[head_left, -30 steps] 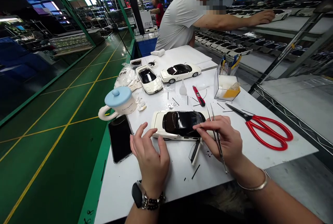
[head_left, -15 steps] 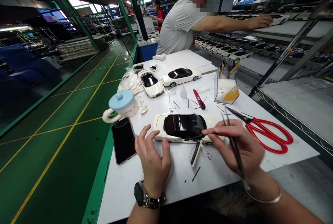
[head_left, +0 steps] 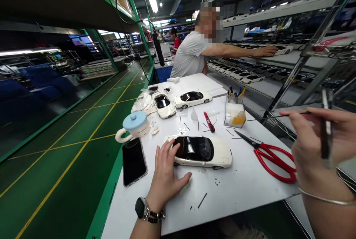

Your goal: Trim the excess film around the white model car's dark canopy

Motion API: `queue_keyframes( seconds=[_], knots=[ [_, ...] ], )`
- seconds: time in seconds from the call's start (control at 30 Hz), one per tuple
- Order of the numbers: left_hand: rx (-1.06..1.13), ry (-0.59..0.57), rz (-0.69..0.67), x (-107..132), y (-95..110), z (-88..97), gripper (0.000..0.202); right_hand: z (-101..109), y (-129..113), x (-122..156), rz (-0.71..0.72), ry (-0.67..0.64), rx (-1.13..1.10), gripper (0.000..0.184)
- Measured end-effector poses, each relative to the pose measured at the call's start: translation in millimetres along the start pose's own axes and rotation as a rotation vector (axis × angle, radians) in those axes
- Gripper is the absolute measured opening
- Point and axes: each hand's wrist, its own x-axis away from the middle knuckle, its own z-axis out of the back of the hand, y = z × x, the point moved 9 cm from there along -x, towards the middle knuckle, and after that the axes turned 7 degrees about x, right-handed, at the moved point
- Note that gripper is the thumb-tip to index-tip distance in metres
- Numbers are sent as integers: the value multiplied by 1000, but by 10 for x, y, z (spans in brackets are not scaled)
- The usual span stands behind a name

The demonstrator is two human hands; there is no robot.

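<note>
A white model car (head_left: 222, 149) with a black roof and dark windows lies lengthwise on the white table. My left hand (head_left: 167, 170) is at its left end, fingertips against the body and thumb spread apart below it. Raised past the table's right side, my right hand (head_left: 319, 146) is closed around a pair of metal tweezers (head_left: 326, 128), which is smeared by motion. A thin dark sliver (head_left: 296, 112) shows at its thumb and fingertip; its kind is unclear. Red-handled scissors (head_left: 274, 161) lie between the car and that hand.
Two more white model cars (head_left: 194, 99) stand farther back. Around them are a lidded mug (head_left: 136, 124), a phone (head_left: 134, 162), a red cutter (head_left: 209, 122), a clear box (head_left: 235, 115) and loose black strips. A co-worker (head_left: 189, 53) reaches toward shelves of cars.
My right hand has swung away from the car to the right with the tweezers. The part sticking out from the car's near side no longer shows. My left hand now touches the car.
</note>
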Motion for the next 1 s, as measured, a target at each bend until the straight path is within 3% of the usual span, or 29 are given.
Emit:
queue_keyframes(
  seconds=[0.17, 0.4, 0.47, 0.6, 0.67, 0.83, 1.0],
  knots=[
    [-76, -162, 48, -199, -111, -112, 84, -478, 511, -244, 80, -198, 180, 17],
    [5, -424, -15, -558, -154, -170, 96, -800, 741, -383, 133, -224, 322, 20],
    [21, -455, -47, -605, -130, -196, 101, -888, 812, -367, 135, -277, 348, 22],
    [35, -459, -37, -633, -111, -240, 102, -1109, 968, -195, 169, -509, 356, 24],
    [37, -468, -6, -627, -116, -259, 105, -1143, 1039, -96, 165, -572, 354, 26],
    [3, -522, 25, -587, -148, -307, 111, -1050, 1148, 25, 85, -546, 323, 29],
    [-8, -470, 2, -566, -183, -289, 108, -953, 1237, 60, -38, -529, 357, 32]
  ],
)
